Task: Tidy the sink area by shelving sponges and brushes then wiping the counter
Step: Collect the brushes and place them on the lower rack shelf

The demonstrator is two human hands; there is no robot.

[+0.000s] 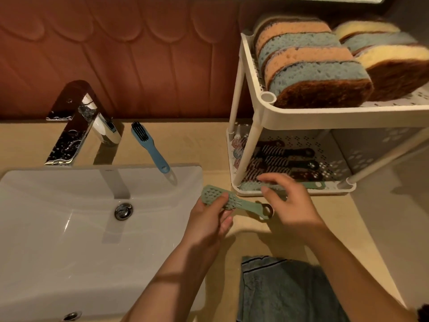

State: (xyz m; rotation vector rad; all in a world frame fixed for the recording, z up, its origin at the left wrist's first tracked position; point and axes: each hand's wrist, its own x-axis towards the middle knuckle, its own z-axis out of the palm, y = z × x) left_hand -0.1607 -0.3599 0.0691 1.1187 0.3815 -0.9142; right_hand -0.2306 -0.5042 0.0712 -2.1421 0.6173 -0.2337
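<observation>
pale green plastic scrub brush with a looped handle is held just above the beige worktop, between the white basin and the front corner of the cream two-tier plastic rack. the left hand pinches its bristled head, thumb pressed on top and the other fingers curled underneath, so the head sits inside the pinch and the handle juts out beyond the fingertips toward the right. that grip looks chosen to offer the free handle end across. the right hand hovers with its fingers loosely spread and holding nothing. the handle's loop lies just below and beside them, and whether they touch it cannot be told. directly past those fingers is the perforated lower shelf, where several dark-handled brushes lie side by side with handles to the right, probably the slot this one is meant for. above, the stacked orange, blue and yellow sponges fill the top tier. well away from both hands, a blue-handled brush with black bristles lies on the worktop by the chrome tap, not yet shelved. a folded grey-blue towel sits under the right forearm, near for the wiping.
</observation>
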